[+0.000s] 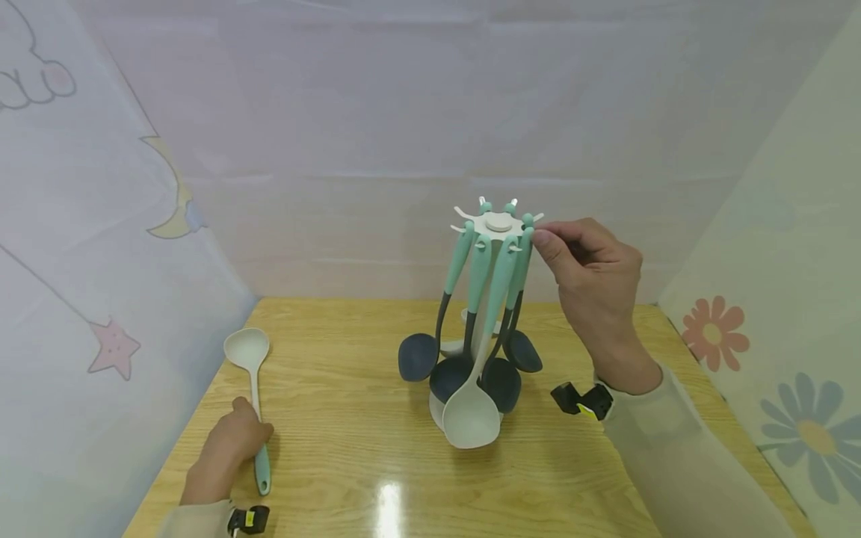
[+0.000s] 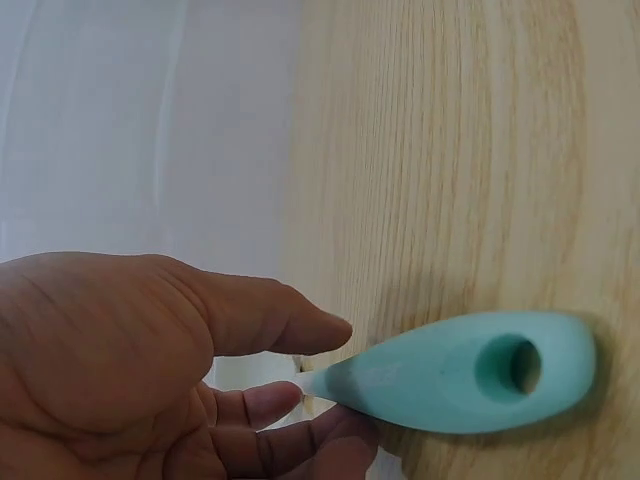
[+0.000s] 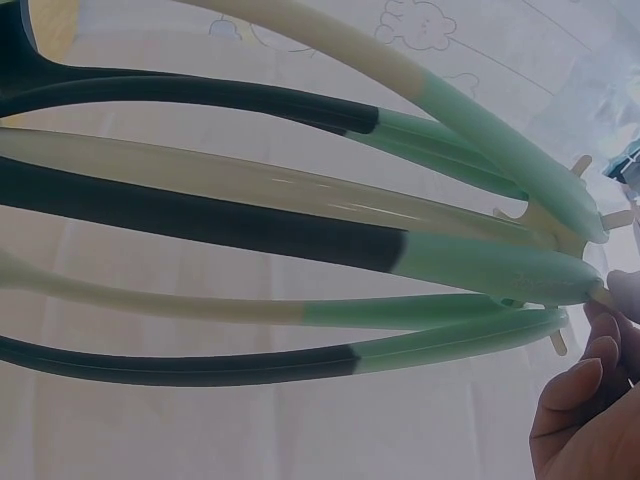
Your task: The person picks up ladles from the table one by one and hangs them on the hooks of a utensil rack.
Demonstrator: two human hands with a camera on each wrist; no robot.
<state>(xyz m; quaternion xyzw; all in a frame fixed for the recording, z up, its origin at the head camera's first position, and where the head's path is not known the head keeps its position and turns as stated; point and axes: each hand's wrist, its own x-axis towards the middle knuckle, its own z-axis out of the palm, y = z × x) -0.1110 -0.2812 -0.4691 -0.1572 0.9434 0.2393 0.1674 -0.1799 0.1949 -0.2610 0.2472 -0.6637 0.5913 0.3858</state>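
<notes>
A ladle (image 1: 247, 349) with a pale cream bowl and mint-green handle lies at the table's left. My left hand (image 1: 232, 442) is over its handle; in the left wrist view the thumb stands apart from the green handle (image 2: 460, 372), while the fingers are by its narrow neck. A rotating utensil rack (image 1: 498, 223) stands right of centre, hung with several green-handled utensils, among them a cream ladle (image 1: 471, 417) at the front and dark-headed ones. My right hand (image 1: 599, 280) pinches a hook at the rack's right side, beside a hung handle (image 3: 510, 268).
The wooden table (image 1: 336, 448) ends at a pale cloth wall (image 1: 336, 246) behind. Printed cloth sides with a star (image 1: 113, 348) and flowers (image 1: 716, 334) bound it left and right. The hung utensil heads spread around the rack's base.
</notes>
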